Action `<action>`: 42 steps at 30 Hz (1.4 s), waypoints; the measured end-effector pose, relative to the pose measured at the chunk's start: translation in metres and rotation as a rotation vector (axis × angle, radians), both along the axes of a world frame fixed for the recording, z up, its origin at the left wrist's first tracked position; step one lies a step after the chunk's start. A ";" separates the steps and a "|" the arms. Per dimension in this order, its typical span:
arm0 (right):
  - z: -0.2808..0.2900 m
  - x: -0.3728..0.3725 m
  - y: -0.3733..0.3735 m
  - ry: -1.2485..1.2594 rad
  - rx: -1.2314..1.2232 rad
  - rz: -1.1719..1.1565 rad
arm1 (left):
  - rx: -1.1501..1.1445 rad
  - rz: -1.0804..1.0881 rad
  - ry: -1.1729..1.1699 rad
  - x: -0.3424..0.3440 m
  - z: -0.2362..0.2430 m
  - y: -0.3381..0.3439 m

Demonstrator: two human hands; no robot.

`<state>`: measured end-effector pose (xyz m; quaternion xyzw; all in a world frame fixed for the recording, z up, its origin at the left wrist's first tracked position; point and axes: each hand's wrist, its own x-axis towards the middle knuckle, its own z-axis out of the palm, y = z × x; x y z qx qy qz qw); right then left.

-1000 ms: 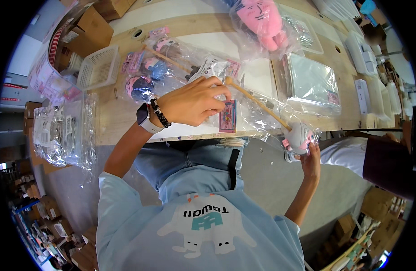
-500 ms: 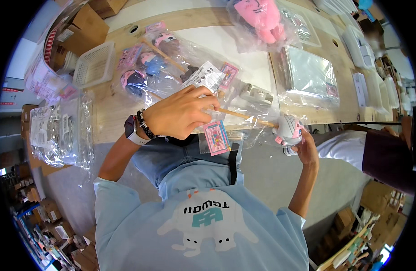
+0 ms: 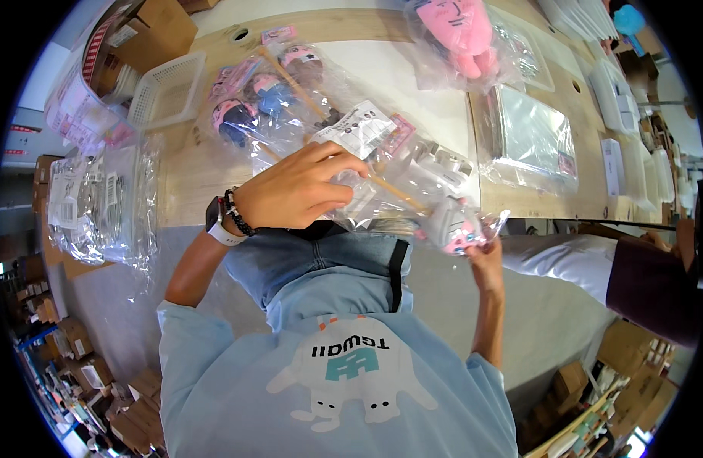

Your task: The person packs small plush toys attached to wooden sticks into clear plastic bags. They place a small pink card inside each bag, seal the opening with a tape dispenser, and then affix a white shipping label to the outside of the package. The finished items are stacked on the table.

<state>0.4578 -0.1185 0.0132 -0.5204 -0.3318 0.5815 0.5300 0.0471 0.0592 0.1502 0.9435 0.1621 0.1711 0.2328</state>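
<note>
A plush-headed wooden stick (image 3: 397, 193) lies at a slant inside a clear plastic bag (image 3: 382, 216), at the table's near edge. Its grey and pink plush head (image 3: 453, 227) points to the lower right. My left hand (image 3: 299, 185), with a watch and beaded bracelet at its wrist, is closed on the bag by the stick's upper end; its exact grip is partly hidden. My right hand (image 3: 485, 263) pinches the bag beside the plush head. Just beyond my left hand lie a printed white sheet (image 3: 359, 130) and a pink card (image 3: 399, 133).
Bagged plush sticks (image 3: 267, 95) lie at the upper left, near a white basket (image 3: 168, 91). Stacked clear bags (image 3: 531, 126) lie right, below a bagged pink plush (image 3: 454, 34). More plastic packets (image 3: 99, 206) hang over the left edge. A co-worker's sleeve (image 3: 565, 263) reaches in from the right.
My right hand and the plush head have moved left and toward me. The pink card that hung below my left hand no longer shows. My left hand has barely shifted.
</note>
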 end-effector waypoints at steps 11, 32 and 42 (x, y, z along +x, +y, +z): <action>0.007 -0.194 0.058 0.360 -0.056 0.112 | 0.068 -0.017 -0.063 0.016 -0.011 -0.007; 0.017 -0.187 0.128 -0.390 0.216 0.623 | 0.002 0.281 -0.093 0.008 -0.045 -0.024; 0.079 -0.140 0.254 -0.901 0.548 0.254 | -0.031 0.775 -0.096 0.003 -0.088 -0.047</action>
